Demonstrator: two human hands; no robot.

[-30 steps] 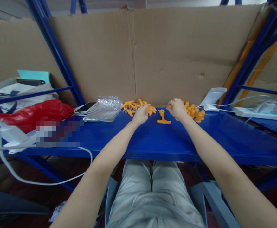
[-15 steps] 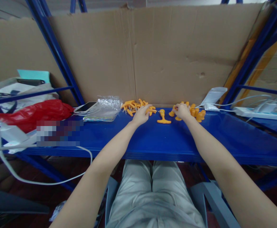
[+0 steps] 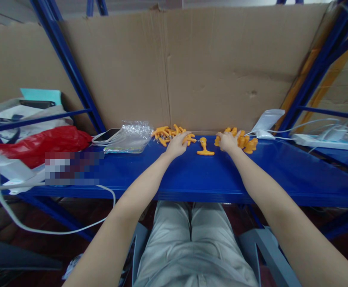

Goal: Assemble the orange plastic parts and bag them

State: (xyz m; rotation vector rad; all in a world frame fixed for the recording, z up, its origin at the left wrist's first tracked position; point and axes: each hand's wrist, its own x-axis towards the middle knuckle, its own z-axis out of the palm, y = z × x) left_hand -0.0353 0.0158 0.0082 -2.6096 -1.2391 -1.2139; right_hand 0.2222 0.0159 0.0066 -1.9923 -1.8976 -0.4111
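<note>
Two heaps of small orange plastic parts lie at the back of the blue shelf (image 3: pixel 210 175). My left hand (image 3: pixel 176 145) rests at the right end of the left heap (image 3: pixel 169 134), fingers curled onto an orange piece. My right hand (image 3: pixel 228 142) is closed on the left end of the right heap (image 3: pixel 245 142), pinching orange pieces. Between both hands a single orange T-shaped part (image 3: pixel 204 146) stands on the shelf, touched by neither hand. Small metal springs lie among the left heap.
A clear plastic bag (image 3: pixel 132 137) and a phone (image 3: pixel 107 134) lie left of the heaps. Further left are a red bag (image 3: pixel 42 143) and a white cable (image 3: pixel 42 229). A white pouch (image 3: pixel 268 119) and a power strip (image 3: pixel 317 141) sit at the right. Cardboard (image 3: pixel 210 67) backs the shelf.
My right hand has shifted right and slightly down, from above the T-shaped part's right side into the right heap. My left hand has barely moved.
</note>
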